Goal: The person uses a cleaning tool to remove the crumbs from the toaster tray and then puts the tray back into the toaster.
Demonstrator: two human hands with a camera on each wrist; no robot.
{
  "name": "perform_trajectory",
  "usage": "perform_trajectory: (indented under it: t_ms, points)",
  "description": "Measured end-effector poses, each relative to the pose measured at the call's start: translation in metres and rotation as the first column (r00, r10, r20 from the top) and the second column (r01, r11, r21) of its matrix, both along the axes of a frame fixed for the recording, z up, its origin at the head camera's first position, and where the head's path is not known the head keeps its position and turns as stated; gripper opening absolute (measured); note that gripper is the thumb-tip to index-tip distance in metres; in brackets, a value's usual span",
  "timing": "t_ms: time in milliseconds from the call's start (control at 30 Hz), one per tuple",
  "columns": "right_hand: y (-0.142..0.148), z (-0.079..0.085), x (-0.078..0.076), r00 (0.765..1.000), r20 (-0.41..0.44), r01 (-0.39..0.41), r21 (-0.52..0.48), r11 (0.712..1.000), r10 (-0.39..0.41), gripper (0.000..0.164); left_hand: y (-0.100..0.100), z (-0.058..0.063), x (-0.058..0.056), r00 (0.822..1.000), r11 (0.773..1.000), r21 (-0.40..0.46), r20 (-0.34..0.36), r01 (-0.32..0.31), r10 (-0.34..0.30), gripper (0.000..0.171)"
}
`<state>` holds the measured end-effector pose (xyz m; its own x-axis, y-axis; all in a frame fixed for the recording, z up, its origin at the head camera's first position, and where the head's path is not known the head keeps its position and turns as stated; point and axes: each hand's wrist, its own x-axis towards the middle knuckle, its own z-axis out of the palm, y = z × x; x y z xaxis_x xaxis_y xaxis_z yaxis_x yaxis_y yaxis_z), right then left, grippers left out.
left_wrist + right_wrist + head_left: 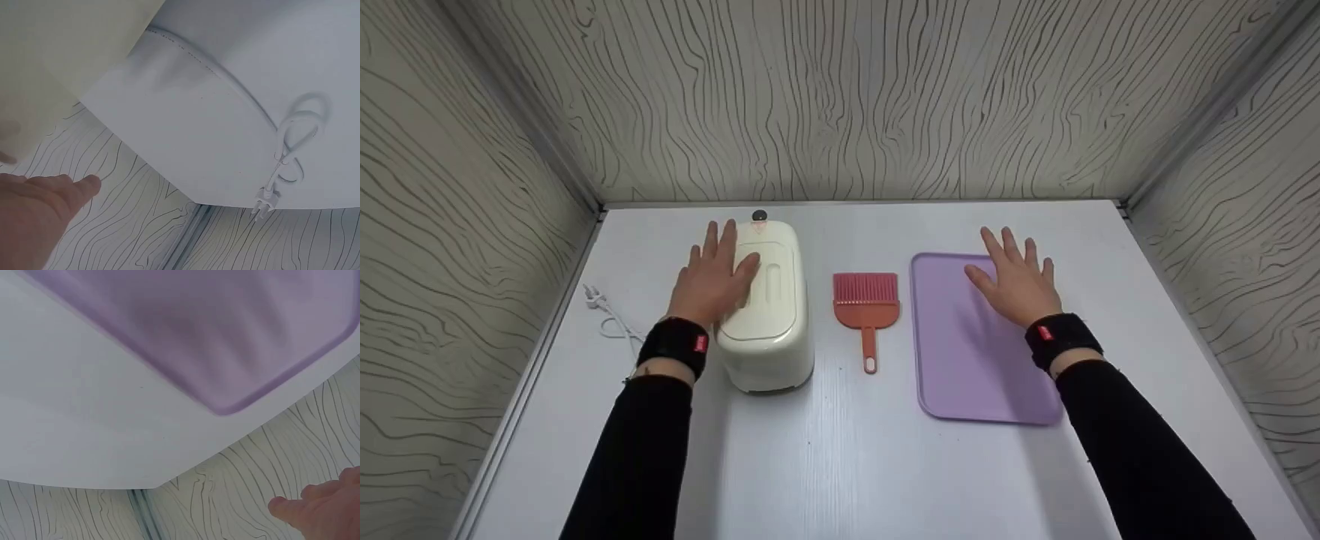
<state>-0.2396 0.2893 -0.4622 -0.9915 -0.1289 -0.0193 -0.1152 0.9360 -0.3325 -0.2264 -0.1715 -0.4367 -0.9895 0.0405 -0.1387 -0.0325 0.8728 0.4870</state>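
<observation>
In the head view a cream toaster-shaped appliance with a lidded top stands at the left. My left hand, fingers spread and straight, is over its left side; whether it touches cannot be told. A flat purple tray lies at the right. Above its upper right part hovers my right hand with fingers extended, casting a shadow on the tray in the right wrist view. Between the two lies a small orange brush with pink bristles, its handle toward me. Neither hand holds anything.
A white power cord with a plug lies left of the appliance; the left wrist view shows its looped cable near the table edge. Wood-grain-patterned panels enclose the white table at the back and sides.
</observation>
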Motion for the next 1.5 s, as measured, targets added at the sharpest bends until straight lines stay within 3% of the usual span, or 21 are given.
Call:
perform_trajectory:
  t_ms: [300,500,733,1000,1067,1300,1500]
  points:
    - [-0.029,0.0,-0.002,0.997,-0.025,-0.075,-0.004,0.997,0.075,0.078,0.002,-0.006,0.001,0.998,0.994,0.104,0.063,-0.017,0.011,0.071]
    - [-0.05,-0.002,-0.001,0.989,-0.033,-0.145,-0.041,0.989,0.143,0.076,-0.001,-0.013,0.002,0.999,0.979,0.199,0.035,-0.035,0.028,0.067]
    - [-0.076,-0.004,0.005,0.983,-0.04,-0.186,-0.159,0.97,0.181,0.074,-0.003,-0.018,0.003,0.999,0.931,0.362,0.012,-0.048,0.047,0.067]
    - [-0.115,-0.007,0.018,0.971,-0.008,-0.228,-0.31,0.923,0.237,0.072,0.002,-0.019,0.002,0.995,0.865,0.493,0.016,-0.093,0.098,0.066]
    - [-0.124,-0.01,0.021,0.968,0.015,-0.232,-0.337,0.913,0.251,0.072,0.004,-0.019,0.003,0.994,0.859,0.503,0.013,-0.101,0.109,0.065]
    - [-0.142,-0.02,0.03,0.958,0.095,-0.2,-0.454,0.868,0.271,0.072,0.009,-0.017,0.005,0.991,0.868,0.481,0.017,-0.126,0.134,0.06]
    - [-0.154,-0.027,0.037,0.955,0.14,-0.159,-0.504,0.849,0.262,0.072,0.011,-0.02,0.005,0.982,0.833,0.526,0.026,-0.174,0.188,0.062]
